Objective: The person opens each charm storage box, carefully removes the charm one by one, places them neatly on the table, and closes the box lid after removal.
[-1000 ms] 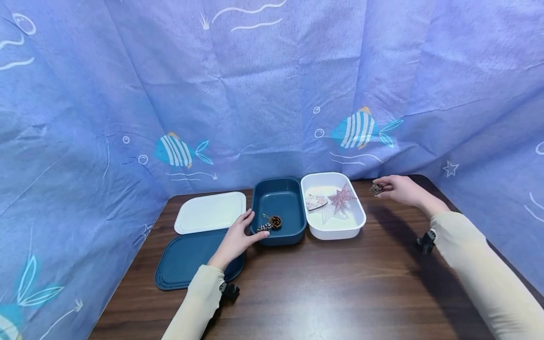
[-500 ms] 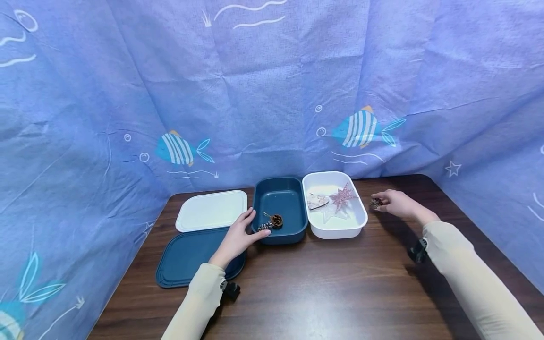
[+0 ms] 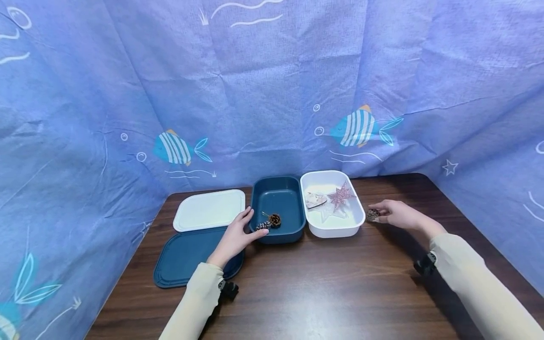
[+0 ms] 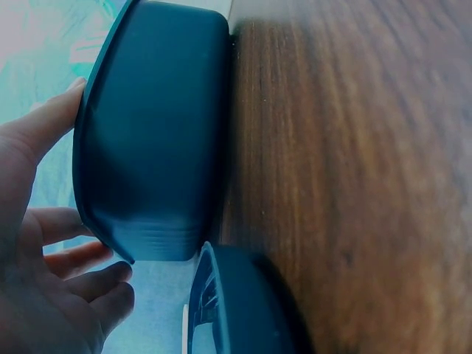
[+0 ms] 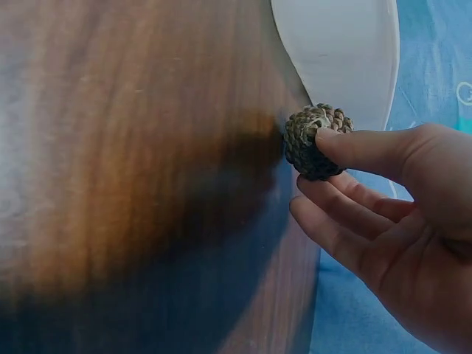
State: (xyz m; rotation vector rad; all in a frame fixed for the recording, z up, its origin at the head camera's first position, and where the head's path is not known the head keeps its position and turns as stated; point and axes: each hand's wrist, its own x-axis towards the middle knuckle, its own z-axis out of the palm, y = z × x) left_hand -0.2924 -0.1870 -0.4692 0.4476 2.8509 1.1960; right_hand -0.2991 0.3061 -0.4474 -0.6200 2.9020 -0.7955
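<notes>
My right hand (image 3: pixel 399 215) pinches a brown pine cone (image 5: pixel 316 140) between thumb and fingertips, just right of the white box (image 3: pixel 335 232). A little above the table, the cone overlaps the box in the right wrist view. My left hand (image 3: pixel 234 236) rests at the near left corner of the dark blue box (image 3: pixel 280 198), thumb at the front rim and fingers loosely spread along the left side. In the left wrist view its fingertips lie right at the rim. Inside the blue box are a brown pine cone (image 3: pixel 275 220) and a white-tipped one (image 3: pixel 263 225), partly hidden by the thumb.
The white box holds a pink glitter star (image 3: pixel 341 195), a clear star (image 3: pixel 332 213) and a pale heart-like ornament (image 3: pixel 314 200). A white lid (image 3: pixel 210 210) and a dark blue lid (image 3: pixel 187 259) lie left. Behind the wooden table (image 3: pixel 306 283) hangs a fish-print cloth (image 3: pixel 263 94).
My right hand has come toward me and slightly left with the pine cone, from behind the white box's right side to beside it. The left hand has stayed at the blue box.
</notes>
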